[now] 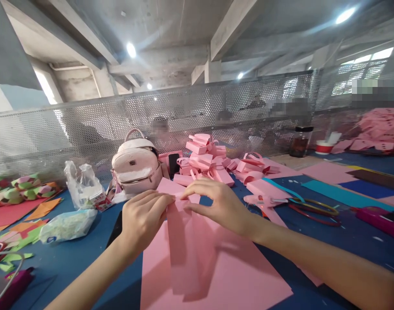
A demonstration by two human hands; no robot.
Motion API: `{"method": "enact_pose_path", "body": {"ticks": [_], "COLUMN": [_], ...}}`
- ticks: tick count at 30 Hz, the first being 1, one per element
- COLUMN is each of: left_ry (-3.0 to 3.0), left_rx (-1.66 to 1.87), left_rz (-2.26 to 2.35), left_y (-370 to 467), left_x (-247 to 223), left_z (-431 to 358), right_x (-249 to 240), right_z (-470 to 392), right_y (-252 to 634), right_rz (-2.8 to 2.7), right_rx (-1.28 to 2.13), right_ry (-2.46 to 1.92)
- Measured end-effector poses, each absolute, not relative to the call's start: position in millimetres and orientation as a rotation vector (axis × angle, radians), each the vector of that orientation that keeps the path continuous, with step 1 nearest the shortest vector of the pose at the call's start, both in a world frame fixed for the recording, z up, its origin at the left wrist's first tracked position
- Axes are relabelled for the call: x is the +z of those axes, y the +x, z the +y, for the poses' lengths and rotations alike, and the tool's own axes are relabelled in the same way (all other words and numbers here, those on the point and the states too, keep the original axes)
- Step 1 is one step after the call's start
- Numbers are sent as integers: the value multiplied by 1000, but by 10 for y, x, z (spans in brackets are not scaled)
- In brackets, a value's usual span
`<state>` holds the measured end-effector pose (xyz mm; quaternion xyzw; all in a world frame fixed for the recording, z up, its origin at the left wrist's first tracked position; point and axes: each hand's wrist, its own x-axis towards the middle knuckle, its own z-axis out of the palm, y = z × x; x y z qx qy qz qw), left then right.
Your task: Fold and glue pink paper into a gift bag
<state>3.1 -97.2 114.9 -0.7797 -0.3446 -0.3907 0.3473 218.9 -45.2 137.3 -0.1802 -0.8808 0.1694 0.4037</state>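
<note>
In the head view a folded strip of pink paper [184, 254] runs toward me, slightly raised over a large pink sheet [248, 280]. My left hand [147, 217] is closed on the strip's far end, thumb and fingertips pinching its left corner. On the right corner of that same end, my right hand [221, 204] has its fingers and thumb around the paper edge. The strip's near end is a little blurred. Right of my right hand lies a pink glue gun [264, 200], partly over pink paper.
A pale pink backpack [135, 165] stands behind my hands, beside a heap of folded pink paper pieces [206, 157]. Plastic bags [68, 226] lie left. A dark jar [300, 142] and paper cup [324, 147] stand back right. A perforated metal screen [190, 105] closes the far side.
</note>
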Motion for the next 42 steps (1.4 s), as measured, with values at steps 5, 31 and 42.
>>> {"method": "enact_pose_path", "body": {"ticks": [5, 31, 42], "left_ry": [-2010, -1831, -2139], "left_rx": [-982, -607, -431], "left_rz": [-823, -821, -888], "left_y": [20, 416, 524], "left_x": [1182, 1335, 915], "left_z": [-936, -664, -447], "right_x": [1347, 1055, 770], "right_z": [-372, -168, 28], "right_y": [2212, 2192, 2232], "right_rz": [-2190, -1774, -1958], "right_rx": [417, 1616, 1339], "right_ry": [-467, -611, -730]}}
